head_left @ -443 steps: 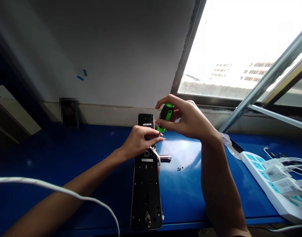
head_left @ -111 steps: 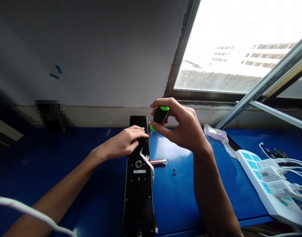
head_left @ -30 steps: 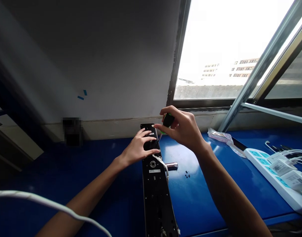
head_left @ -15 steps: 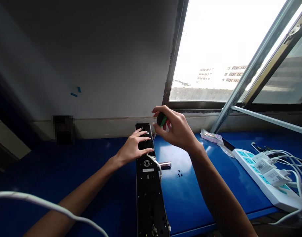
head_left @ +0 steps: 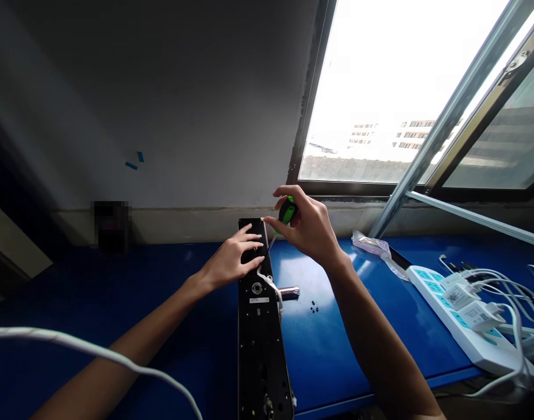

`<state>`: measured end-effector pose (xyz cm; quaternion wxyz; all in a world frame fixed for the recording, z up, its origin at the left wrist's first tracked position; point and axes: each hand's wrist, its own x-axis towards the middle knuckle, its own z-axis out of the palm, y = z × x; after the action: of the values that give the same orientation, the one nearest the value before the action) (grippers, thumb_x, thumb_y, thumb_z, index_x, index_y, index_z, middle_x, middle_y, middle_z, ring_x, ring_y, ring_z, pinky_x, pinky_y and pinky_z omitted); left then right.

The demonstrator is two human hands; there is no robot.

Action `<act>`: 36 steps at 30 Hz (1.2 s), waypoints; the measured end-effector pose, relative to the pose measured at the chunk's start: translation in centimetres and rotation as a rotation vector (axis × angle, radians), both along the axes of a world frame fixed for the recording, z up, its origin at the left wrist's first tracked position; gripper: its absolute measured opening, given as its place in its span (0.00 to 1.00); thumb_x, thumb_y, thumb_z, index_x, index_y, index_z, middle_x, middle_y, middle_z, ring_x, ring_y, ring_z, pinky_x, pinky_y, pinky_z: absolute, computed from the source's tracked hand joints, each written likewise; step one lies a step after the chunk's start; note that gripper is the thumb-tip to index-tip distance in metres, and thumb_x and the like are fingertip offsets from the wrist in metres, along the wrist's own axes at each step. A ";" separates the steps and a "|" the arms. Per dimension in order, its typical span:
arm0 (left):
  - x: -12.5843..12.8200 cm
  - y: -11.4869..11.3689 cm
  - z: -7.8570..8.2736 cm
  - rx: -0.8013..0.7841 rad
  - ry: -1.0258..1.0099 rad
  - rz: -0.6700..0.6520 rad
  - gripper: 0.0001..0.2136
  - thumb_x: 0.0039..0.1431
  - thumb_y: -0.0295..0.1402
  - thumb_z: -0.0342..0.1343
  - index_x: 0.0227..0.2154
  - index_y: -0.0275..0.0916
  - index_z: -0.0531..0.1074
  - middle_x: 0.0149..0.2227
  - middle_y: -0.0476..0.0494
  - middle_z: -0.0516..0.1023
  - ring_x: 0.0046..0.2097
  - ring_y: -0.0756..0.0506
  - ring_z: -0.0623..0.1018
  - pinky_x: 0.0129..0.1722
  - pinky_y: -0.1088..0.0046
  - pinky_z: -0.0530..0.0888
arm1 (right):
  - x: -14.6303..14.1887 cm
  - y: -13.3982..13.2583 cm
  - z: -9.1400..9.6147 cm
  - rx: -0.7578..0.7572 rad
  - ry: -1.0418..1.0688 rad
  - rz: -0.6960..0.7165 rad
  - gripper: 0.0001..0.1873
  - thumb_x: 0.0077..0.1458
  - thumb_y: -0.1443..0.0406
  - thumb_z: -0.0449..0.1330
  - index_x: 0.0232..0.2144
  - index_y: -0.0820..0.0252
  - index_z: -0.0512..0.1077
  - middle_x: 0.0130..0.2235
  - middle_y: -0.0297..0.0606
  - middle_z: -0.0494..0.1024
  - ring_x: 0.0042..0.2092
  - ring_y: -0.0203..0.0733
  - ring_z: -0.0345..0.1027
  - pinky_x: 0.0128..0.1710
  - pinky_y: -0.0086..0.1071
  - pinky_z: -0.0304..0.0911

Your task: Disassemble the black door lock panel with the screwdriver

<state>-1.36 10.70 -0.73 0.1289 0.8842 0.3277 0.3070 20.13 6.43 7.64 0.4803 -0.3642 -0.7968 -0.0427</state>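
Note:
A long black door lock plate [head_left: 260, 350] lies lengthwise on the blue table [head_left: 332, 356], with a white ribbon cable [head_left: 271, 287] looped out of its middle. My left hand [head_left: 229, 261] rests flat on the plate's far end, fingers spread. My right hand [head_left: 306, 224] grips a black-and-green screwdriver [head_left: 287, 211] just above that end. The thin shaft [head_left: 272, 242] slants down to the plate's right edge, and my right fingers partly hide the handle. A short metal cylinder [head_left: 288, 293] and a few tiny black screws [head_left: 313, 306] lie right of the plate.
A white power strip [head_left: 457, 326] with plugged-in adapters and tangled cables sits at the right, beyond a plastic bag [head_left: 371, 245]. A white cable [head_left: 87, 346] crosses the near left. A wall and a window frame stand behind the table.
My right hand and the screwdriver have shifted slightly left, with more green showing on the handle. My left hand stays on the plate. The whole view has moved a little.

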 end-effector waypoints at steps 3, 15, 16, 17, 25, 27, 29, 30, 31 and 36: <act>-0.3 0.1 0.1 -0.043 0.019 -0.036 0.20 0.66 0.43 0.59 0.55 0.40 0.78 0.64 0.40 0.74 0.68 0.37 0.70 0.69 0.53 0.68 | 0.0 0.2 -0.1 -0.008 0.011 0.013 0.23 0.57 0.70 0.60 0.55 0.53 0.66 0.43 0.35 0.77 0.32 0.33 0.63 0.37 0.32 0.66; -0.9 0.0 0.8 -0.065 0.075 -0.079 0.19 0.66 0.44 0.58 0.55 0.42 0.78 0.66 0.41 0.71 0.68 0.38 0.69 0.69 0.57 0.67 | 0.0 0.1 -0.2 -0.029 -0.009 0.049 0.28 0.55 0.72 0.59 0.58 0.51 0.64 0.47 0.36 0.76 0.32 0.33 0.63 0.38 0.32 0.66; -0.9 0.1 0.8 -0.062 0.068 -0.084 0.19 0.66 0.44 0.58 0.55 0.42 0.78 0.66 0.41 0.71 0.68 0.38 0.70 0.69 0.57 0.68 | -0.1 0.1 -0.2 -0.028 -0.017 0.046 0.30 0.53 0.72 0.59 0.59 0.51 0.63 0.49 0.36 0.76 0.32 0.33 0.63 0.37 0.32 0.66; -0.9 0.1 0.7 -0.059 0.060 -0.087 0.19 0.66 0.45 0.58 0.55 0.43 0.78 0.66 0.41 0.72 0.68 0.37 0.70 0.69 0.56 0.68 | -0.1 0.0 -0.2 -0.028 -0.023 0.037 0.31 0.53 0.72 0.59 0.59 0.50 0.63 0.50 0.37 0.76 0.33 0.34 0.64 0.37 0.32 0.66; -0.8 -0.1 1.0 -0.079 0.065 -0.085 0.19 0.66 0.44 0.58 0.55 0.42 0.78 0.66 0.41 0.72 0.68 0.38 0.70 0.68 0.57 0.68 | -0.4 0.0 -0.2 -0.028 0.009 0.026 0.25 0.57 0.70 0.60 0.56 0.52 0.65 0.44 0.35 0.76 0.32 0.34 0.64 0.36 0.32 0.66; -0.8 -0.2 1.0 -0.082 0.064 -0.086 0.19 0.66 0.44 0.58 0.55 0.41 0.78 0.66 0.41 0.72 0.68 0.38 0.70 0.68 0.57 0.68 | -0.5 0.0 -0.3 -0.013 -0.002 0.023 0.30 0.53 0.73 0.59 0.57 0.51 0.63 0.48 0.36 0.75 0.31 0.33 0.62 0.35 0.32 0.65; -0.8 -0.2 1.0 -0.085 0.060 -0.086 0.20 0.66 0.44 0.58 0.55 0.42 0.78 0.66 0.41 0.72 0.68 0.37 0.70 0.68 0.57 0.68 | -0.5 0.0 -0.3 -0.005 -0.011 -0.003 0.29 0.53 0.72 0.60 0.57 0.51 0.64 0.49 0.37 0.75 0.32 0.33 0.63 0.34 0.32 0.65; -0.8 -0.2 1.0 -0.086 0.058 -0.086 0.20 0.66 0.45 0.58 0.55 0.42 0.78 0.66 0.41 0.72 0.68 0.37 0.70 0.68 0.56 0.68 | -0.5 0.0 -0.3 -0.004 -0.009 -0.016 0.26 0.55 0.70 0.61 0.56 0.51 0.64 0.47 0.37 0.76 0.32 0.34 0.63 0.34 0.33 0.65; -0.8 -0.2 1.0 -0.087 0.057 -0.085 0.20 0.66 0.45 0.58 0.55 0.42 0.78 0.66 0.41 0.71 0.68 0.37 0.70 0.69 0.56 0.67 | -0.5 0.0 -0.3 -0.005 -0.003 -0.025 0.23 0.56 0.67 0.62 0.54 0.52 0.65 0.44 0.36 0.76 0.33 0.35 0.64 0.35 0.33 0.65; -0.8 -0.1 0.9 -0.076 0.059 -0.089 0.20 0.65 0.45 0.58 0.55 0.42 0.78 0.66 0.41 0.72 0.68 0.37 0.70 0.69 0.56 0.67 | -0.5 0.1 -0.4 -0.002 0.021 0.005 0.22 0.57 0.70 0.59 0.53 0.52 0.65 0.42 0.33 0.76 0.31 0.33 0.62 0.35 0.32 0.66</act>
<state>-2.18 10.58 0.14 0.1661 0.9010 0.3032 0.2620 19.65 6.57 7.29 0.4885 -0.3634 -0.7925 -0.0368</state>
